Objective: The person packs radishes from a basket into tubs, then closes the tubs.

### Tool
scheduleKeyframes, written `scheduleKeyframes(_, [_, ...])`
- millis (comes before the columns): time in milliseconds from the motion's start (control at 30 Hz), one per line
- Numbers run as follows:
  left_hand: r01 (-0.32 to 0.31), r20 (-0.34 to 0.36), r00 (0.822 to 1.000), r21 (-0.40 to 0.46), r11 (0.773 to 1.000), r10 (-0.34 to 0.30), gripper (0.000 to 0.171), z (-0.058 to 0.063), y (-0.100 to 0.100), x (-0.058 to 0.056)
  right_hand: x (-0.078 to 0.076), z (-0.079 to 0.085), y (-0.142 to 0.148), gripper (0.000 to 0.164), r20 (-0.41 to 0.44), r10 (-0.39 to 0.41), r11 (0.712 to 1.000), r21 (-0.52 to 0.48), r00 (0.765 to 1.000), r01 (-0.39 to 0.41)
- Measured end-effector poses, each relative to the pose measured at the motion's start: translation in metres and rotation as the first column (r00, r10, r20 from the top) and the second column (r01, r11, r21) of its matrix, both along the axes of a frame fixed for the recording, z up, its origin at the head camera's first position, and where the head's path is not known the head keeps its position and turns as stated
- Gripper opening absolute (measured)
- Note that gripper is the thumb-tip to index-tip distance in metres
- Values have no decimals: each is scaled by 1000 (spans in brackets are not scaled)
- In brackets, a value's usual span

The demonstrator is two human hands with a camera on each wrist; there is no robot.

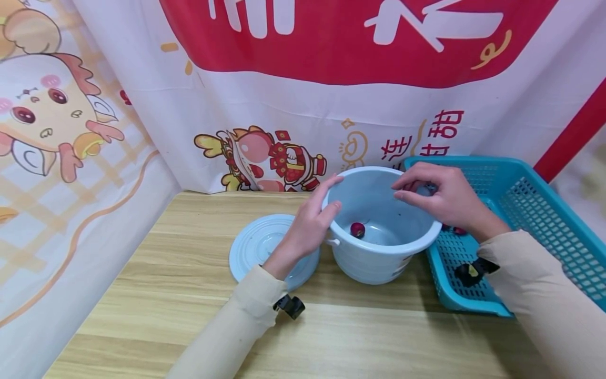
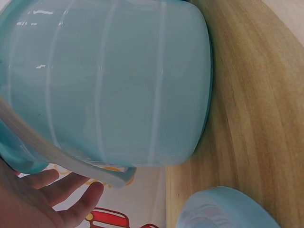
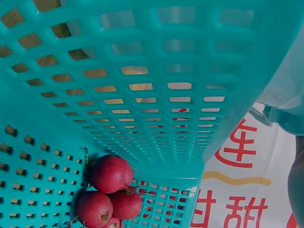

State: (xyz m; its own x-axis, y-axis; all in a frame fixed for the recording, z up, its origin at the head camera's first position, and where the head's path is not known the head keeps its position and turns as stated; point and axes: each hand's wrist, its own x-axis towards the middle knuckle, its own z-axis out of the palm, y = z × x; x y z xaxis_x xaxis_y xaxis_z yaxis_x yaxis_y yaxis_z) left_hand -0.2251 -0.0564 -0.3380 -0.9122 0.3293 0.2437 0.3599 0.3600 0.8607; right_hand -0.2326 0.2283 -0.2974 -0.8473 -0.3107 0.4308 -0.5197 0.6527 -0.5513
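Note:
A light blue bucket point(image 1: 379, 263) stands upright with one red radish point(image 1: 357, 230) on its floor. My left hand point(image 1: 310, 218) rests against the bucket's left rim, its fingers fairly straight; in the left wrist view the fingers point(image 2: 78, 202) spread beside the bucket's pale handle point(image 2: 61, 159). Over the bucket's right rim hangs my right hand point(image 1: 437, 192), fingers loosely bent, thumb apart from the fingertips, with nothing visible held. Several red radishes point(image 3: 111, 173) lie in the teal basket point(image 3: 190, 57), at the right of the bucket.
A round light blue lid point(image 1: 251, 242) lies on the wooden table point(image 1: 189, 295), left of the bucket and partly behind the left forearm. Printed cloth point(image 1: 303, 105) hangs along the back and left. The basket's raised wall point(image 1: 563, 210) stands at the right.

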Motion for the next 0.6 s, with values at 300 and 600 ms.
scheduleKeyframes(300, [-1,7,1000,-5,1000,1,55,0,-1,0,-2,1,11,26,112,31,992,-128,993,-16])
scheduleKeyframes(600, [0,13,1000,-6,1000,1,55,0,0,-1,-7,5,49,43,246,-43,964,-244,968,105])
